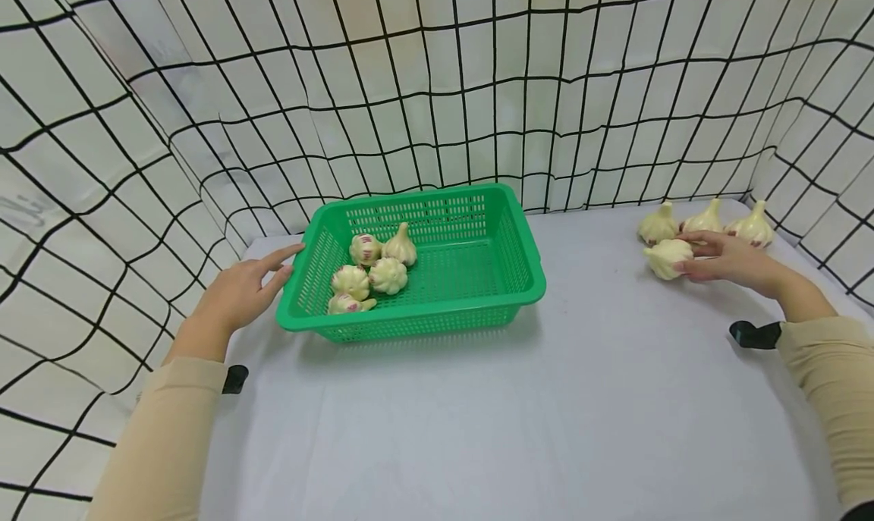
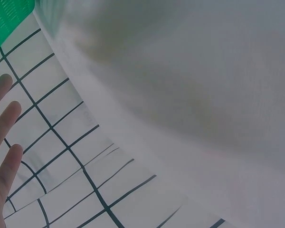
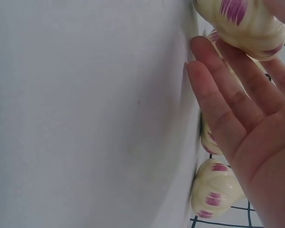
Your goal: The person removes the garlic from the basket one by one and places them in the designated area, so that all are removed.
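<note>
At the right, my right hand [image 1: 734,265] pinches a pale garlic bulb [image 1: 668,259] between thumb and fingers, close to the table. The right wrist view shows this bulb's purple streaks, with the fingers [image 3: 228,95] extended beside it. Three more garlic bulbs [image 1: 703,219] stand just behind. On the left, my left hand [image 1: 235,293] has its fingertips at the left rim of a green plastic basket [image 1: 437,309], fingers loosely spread. Several garlic bulbs [image 1: 388,276] lie in the basket's left half.
A white cloth-covered table [image 1: 492,415] stretches in front of the basket and between the hands. Black netting [image 1: 478,89] over white panels rises along the back and both sides, close behind the basket and the bulbs at right.
</note>
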The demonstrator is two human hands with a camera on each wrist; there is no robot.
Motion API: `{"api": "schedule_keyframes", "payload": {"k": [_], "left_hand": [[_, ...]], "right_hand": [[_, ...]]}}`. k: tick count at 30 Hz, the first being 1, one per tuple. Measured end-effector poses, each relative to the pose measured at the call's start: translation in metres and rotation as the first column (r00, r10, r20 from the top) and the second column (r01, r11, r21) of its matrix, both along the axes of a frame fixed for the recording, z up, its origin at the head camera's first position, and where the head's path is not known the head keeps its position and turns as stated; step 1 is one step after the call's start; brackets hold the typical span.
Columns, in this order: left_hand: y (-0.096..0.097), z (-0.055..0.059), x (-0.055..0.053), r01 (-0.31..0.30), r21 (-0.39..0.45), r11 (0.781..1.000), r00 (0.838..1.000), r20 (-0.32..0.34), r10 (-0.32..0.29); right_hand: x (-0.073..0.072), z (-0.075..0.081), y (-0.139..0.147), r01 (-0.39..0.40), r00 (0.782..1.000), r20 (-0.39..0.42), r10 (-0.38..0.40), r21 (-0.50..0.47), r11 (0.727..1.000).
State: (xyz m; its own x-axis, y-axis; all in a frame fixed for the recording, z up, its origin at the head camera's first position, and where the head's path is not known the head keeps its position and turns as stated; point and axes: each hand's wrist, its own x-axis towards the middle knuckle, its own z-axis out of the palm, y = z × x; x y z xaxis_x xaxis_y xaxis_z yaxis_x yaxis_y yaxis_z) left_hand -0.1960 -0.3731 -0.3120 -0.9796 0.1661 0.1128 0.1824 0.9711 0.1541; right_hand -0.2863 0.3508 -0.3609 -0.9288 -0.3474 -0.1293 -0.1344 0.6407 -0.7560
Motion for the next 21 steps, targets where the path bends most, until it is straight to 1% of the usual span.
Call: {"api": "schedule_keyframes", "payload": {"k": [2, 6, 12, 17, 21], "left_hand": [[-0.001, -0.001, 0.000, 0.003, 0.000, 1.000, 1.000, 0.003, -0.003], [-0.002, -0.002, -0.002, 0.001, -0.008, 1.000, 1.000, -0.001, -0.001], [-0.002, -0.001, -0.003, 0.004, -0.003, 1.000, 1.000, -0.008, -0.004], [-0.001, -0.001, -0.002, 0.009, 0.000, 1.000, 1.000, -0.009, -0.009], [-0.001, -0.001, -0.001, 0.007, -0.004, 1.000, 1.000, -0.007, -0.007]], "right_hand": [[0.001, 0.000, 0.000, -0.004, 1.000, 0.005, 0.004, -0.001, 1.000], [0.001, 0.001, -0.001, -0.006, 1.000, 0.001, 0.006, 0.026, 1.000], [-0.001, 0.000, 0.002, -0.006, 1.000, -0.004, 0.006, 0.063, 0.998], [-0.001, 0.000, 0.007, -0.012, 1.000, -0.013, 0.013, 0.117, 0.993], [0.000, 0.002, 0.010, -0.006, 0.999, -0.045, 0.015, 0.184, 0.983]]}}
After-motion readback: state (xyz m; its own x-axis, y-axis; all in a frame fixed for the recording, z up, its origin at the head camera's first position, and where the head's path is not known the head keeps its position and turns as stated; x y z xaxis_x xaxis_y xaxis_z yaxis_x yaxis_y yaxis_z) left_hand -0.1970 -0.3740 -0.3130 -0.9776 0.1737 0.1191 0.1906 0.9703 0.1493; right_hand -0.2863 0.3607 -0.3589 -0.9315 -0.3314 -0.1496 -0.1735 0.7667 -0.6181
